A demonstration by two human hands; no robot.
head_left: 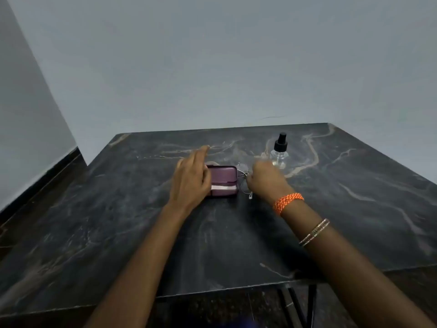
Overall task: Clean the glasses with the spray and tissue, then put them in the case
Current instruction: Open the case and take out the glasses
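Observation:
A purple glasses case [224, 180] lies open in the middle of the dark marble table [236, 233], with something pale inside its front half. My left hand [191, 178] rests on the case's left end, fingers stretched out. Thin wire-framed glasses [244, 176] sit just right of the case. My right hand [266, 179] is closed around them at their right side, and one temple tip pokes out below the hand. A clear spray bottle [280, 151] with a black pump top stands upright behind my right hand. I see no tissue apart from the pale strip in the case.
The table butts against a grey wall at the back and ends at a front edge near my body. A second wall with a dark skirting runs along the left. Dark floor and thin black bars show below the front edge.

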